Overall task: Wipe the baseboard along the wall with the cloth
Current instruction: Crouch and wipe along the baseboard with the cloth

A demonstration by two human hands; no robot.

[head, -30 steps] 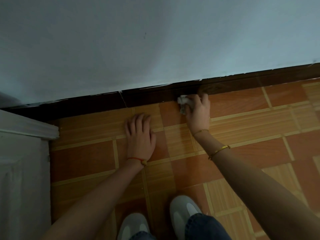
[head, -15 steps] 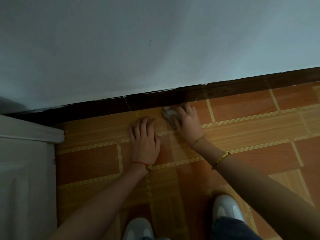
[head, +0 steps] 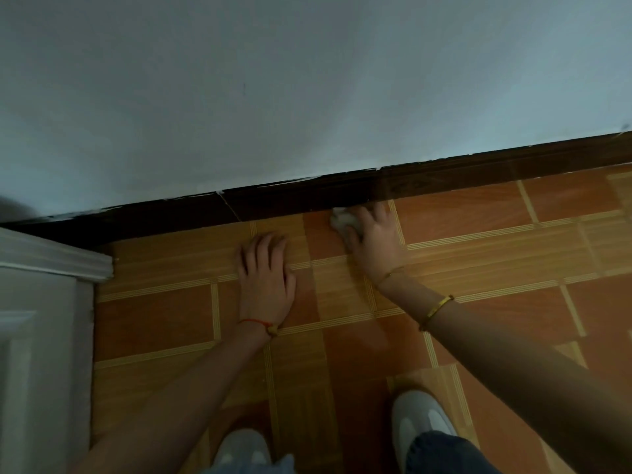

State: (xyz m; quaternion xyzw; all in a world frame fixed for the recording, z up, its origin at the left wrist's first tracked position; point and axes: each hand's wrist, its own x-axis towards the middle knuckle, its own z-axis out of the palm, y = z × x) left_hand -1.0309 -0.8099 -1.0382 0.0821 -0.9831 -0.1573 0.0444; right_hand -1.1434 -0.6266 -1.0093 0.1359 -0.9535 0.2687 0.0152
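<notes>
right hand (head: pixel 374 239) has slid the balled-up cloth (head: pixel 343 220) back right along the dark baseboard (head: pixel 444 181) after a quick pass left, fingers curled round it, so it's scrubbing this patch. left hand (head: pixel 265 273) stays flat and spread on the floor (head: pixel 496 261), propping

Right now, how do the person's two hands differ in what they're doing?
The left hand lies flat on the tiled floor, fingers straight, holding nothing; the right hand grips a pale cloth. The left hand stays back from the dark baseboard; the right hand reaches its foot. The left wrist wears a red string, the right gold bangles. Both are bare, palms down.
</notes>
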